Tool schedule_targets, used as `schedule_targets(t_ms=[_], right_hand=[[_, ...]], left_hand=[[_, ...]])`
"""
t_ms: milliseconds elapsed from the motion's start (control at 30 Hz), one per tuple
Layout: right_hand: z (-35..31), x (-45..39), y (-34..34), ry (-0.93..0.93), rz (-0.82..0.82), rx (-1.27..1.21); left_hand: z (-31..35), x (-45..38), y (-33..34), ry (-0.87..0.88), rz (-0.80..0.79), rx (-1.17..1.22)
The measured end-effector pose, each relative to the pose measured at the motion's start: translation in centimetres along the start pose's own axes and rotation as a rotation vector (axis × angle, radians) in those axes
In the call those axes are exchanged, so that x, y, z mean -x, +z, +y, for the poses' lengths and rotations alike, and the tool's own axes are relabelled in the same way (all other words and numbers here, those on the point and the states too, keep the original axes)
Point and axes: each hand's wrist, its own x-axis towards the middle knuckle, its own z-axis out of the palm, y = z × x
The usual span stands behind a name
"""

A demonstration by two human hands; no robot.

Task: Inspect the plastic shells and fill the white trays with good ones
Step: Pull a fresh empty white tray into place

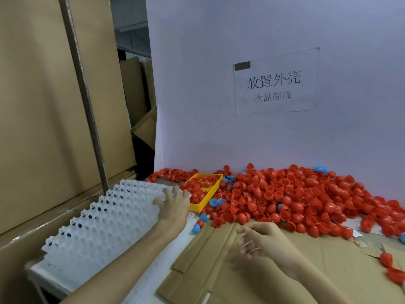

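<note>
A white dimpled tray [98, 224] lies tilted at the left, on top of a stack of the same trays. My left hand [173, 205] rests on its far right corner with fingers spread over the cups. A large heap of red plastic shells [295, 198] covers the cardboard-covered table, with a few blue shells [213, 202] mixed in. My right hand [263, 240] hovers over the bare cardboard in front of the heap, fingers loosely curled, holding nothing.
A yellow tray [215, 189] with several red shells sits between the white tray and the heap. A white board with a paper sign [276, 82] stands behind. Tall cardboard boxes [43, 106] wall off the left. Loose red shells [392, 268] lie at the right edge.
</note>
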Motion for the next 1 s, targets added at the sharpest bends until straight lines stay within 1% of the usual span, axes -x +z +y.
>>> schedule_targets(t_ms=[100,167,233,267,333,367,433,467,500,533,567,600,633,667,700,733,767,800,833,867,900,933,967,1000], right_hand=[[-1.1,-0.6,1.7,0.005,-0.100,-0.146],[-2.6,-0.8,2.9,0.011,-0.166,-0.380],[-4.2,-0.4,3.1,0.020,-0.199,-0.670],[-4.7,-0.1,2.7,-0.018,-0.203,-0.769],[-5.2,1.1,0.9,-0.103,-0.117,-0.843],[-5.2,1.8,-0.3,-0.126,-0.045,-0.827],[-4.4,3.1,-3.6,-0.160,0.122,-0.767],[-3.8,3.8,-5.5,-0.172,0.177,-0.751],[-3.3,4.7,-7.4,-0.179,0.231,-0.730],[-2.9,5.6,-9.1,-0.164,0.268,-0.714],[-2.4,6.5,-10.7,-0.132,0.305,-0.700],[-1.8,7.3,-12.2,-0.091,0.329,-0.693],[-1.0,8.1,-13.6,-0.034,0.341,-0.690],[-0.3,8.7,-14.8,0.037,0.338,-0.685],[0.1,9.3,-15.5,0.095,0.350,-0.638],[0.9,9.8,-16.4,0.103,0.409,-0.535],[1.8,9.8,-17.3,0.106,0.557,-0.380],[2.3,9.8,-17.8,0.118,0.739,-0.222],[3.0,9.5,-18.1,0.137,0.783,-0.141],[3.6,9.3,-17.9,0.170,0.749,-0.099],[4.2,9.2,-17.7,0.232,0.681,-0.079],[4.6,9.2,-17.0,0.265,0.660,-0.010],[5.1,9.3,-16.8,0.210,0.670,0.112],[5.4,9.2,-16.7,0.101,0.712,0.259]], left_hand=[[0.4,1.7,-3.6,0.061,0.072,-0.013],[2.0,3.2,-6.7,0.151,0.129,0.058],[4.9,5.8,-10.2,0.267,0.189,0.200],[6.5,7.2,-11.7,0.324,0.179,0.359],[9.5,9.7,-13.8,0.446,0.036,0.800],[10.5,10.4,-14.3,0.538,-0.004,0.918],[11.9,11.0,-14.0,0.703,-0.084,1.078],[11.8,11.0,-14.0,0.742,-0.154,1.197],[11.6,10.6,-13.4,0.756,-0.184,1.283],[11.4,10.2,-13.2,0.750,-0.156,1.325],[11.0,9.3,-12.6,0.715,-0.076,1.258],[10.8,8.2,-11.6,0.661,0.021,1.127],[10.4,7.0,-10.3,0.582,0.078,0.967],[10.0,6.0,-9.0,0.485,0.057,0.835],[9.7,5.3,-7.6,0.408,-0.043,0.782],[9.7,5.0,-6.1,0.369,-0.176,0.817],[10.0,5.1,-4.5,0.366,-0.295,0.916],[10.5,5.6,-2.9,0.388,-0.371,1.019],[11.1,6.2,-1.4,0.412,-0.401,1.089],[11.7,6.7,0.0,0.426,-0.393,1.129],[12.4,7.0,1.3,0.429,-0.350,1.152],[13.0,7.2,2.0,0.410,-0.313,1.163],[13.4,7.2,2.6,0.377,-0.309,1.168],[13.7,6.9,2.9,0.353,-0.329,1.174]])
